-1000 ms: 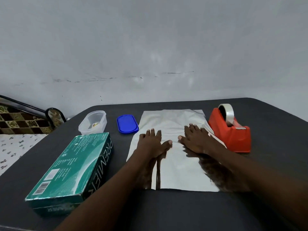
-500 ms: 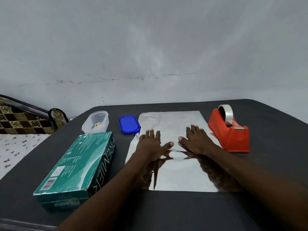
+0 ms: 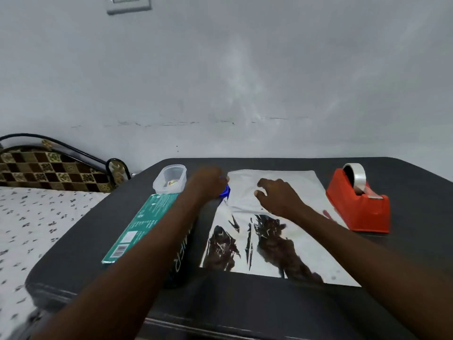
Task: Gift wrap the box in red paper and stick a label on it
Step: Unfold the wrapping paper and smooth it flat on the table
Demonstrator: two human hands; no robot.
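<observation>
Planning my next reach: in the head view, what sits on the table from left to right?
Green box → clear container → left hand over the blue lid → right hand on the silver sheet → red tape dispenser.

Left hand (image 3: 207, 184) reaching forward, fingers hidden; right hand (image 3: 278, 198) loosely curled.

Single head view, looking forward-down across table (image 3: 245, 303) toward wall (image 3: 245, 82).

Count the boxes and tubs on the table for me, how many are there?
2. A green box lies at the table's left side, partly under the left forearm. A clear plastic tub stands just behind it, near the far left corner. Nothing else box-like shows; the arms may hide something.
</observation>
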